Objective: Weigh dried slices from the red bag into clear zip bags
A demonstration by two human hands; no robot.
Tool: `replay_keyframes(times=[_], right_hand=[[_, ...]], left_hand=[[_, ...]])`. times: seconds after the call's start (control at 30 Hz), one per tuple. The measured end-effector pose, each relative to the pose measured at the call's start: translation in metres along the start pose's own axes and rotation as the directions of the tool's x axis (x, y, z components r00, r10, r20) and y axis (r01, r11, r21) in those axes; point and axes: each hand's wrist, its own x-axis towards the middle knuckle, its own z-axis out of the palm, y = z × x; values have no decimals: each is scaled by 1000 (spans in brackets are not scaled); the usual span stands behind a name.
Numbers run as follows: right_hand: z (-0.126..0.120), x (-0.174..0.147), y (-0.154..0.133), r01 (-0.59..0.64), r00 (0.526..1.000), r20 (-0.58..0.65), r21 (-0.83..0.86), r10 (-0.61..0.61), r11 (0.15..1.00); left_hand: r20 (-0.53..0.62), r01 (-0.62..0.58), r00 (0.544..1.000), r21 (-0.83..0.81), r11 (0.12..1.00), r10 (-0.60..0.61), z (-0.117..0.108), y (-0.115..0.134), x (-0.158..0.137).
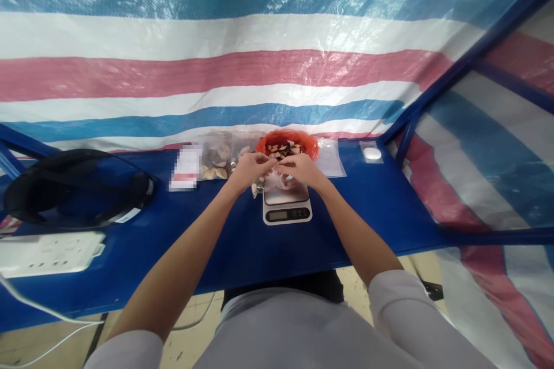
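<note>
My left hand (253, 168) and my right hand (300, 169) meet above a small kitchen scale (288, 206), fingers pinched on the top of a clear plastic bag (274, 181). The bag hangs over the scale's plate; whether it rests there I cannot tell, and its contents are unclear. Just behind my hands stands an orange-red basket (312, 147) holding dark-edged, pale cut pieces (283, 150). Left of my left hand lie clear bags of pale dried slices (216, 162). Another bag with pieces (258, 187) shows partly beside the scale.
Flat clear bags (332, 158) lie right of the basket, and a small bag with a white round item (371, 153) sits farther right. At left are a blurred-out card (186, 168), a black headset-like object (78, 187) and a white power strip (49, 253). Blue frame bars (459, 72) flank the blue table (367, 213).
</note>
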Motion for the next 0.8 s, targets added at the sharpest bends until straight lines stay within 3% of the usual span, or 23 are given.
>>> replay_keyframes(times=[0.27,0.5,0.7,0.8], right_hand=[[-2,1,-2,-68,992,-105,59,74,996],[-14,3,3,-14,977,-209,-220,-34,975],[-17,0,-3,-7,984,-175,-233,-35,972],[-14,-2,-7,3,984,-175,-188,-36,982]], left_hand=[[12,-78,997,218,973,77,-8,-1,0],[-10,-206,971,473,857,239,-23,5,-2],[19,-240,961,559,794,277,-30,1,-3],[43,-313,940,509,802,339,-29,-8,-5]])
